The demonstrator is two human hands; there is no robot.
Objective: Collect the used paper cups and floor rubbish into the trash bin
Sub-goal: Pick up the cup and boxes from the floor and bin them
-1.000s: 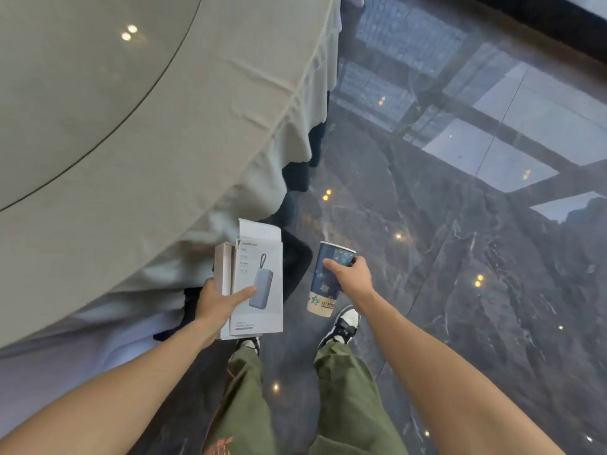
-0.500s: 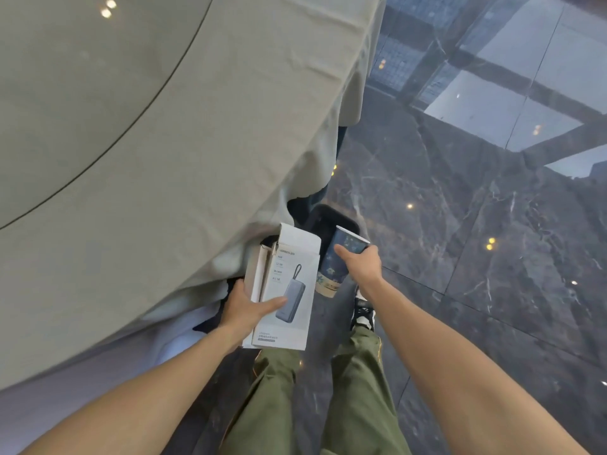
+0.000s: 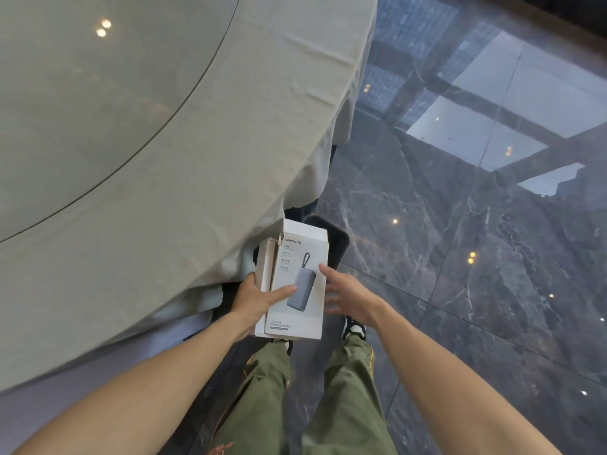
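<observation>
Left hand (image 3: 254, 298) grips the white box (image 3: 297, 284) above the dark bin (image 3: 340, 244); right hand (image 3: 349, 295), fingers spread wide, holds nothing

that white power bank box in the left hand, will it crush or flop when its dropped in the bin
The white box looks like thin card with its top flap open, so it is probably light and possibly empty. The left hand holds it by one edge without sagging, so fairly stiff. A hard squeeze would likely dent it; the right hand is open.
</observation>
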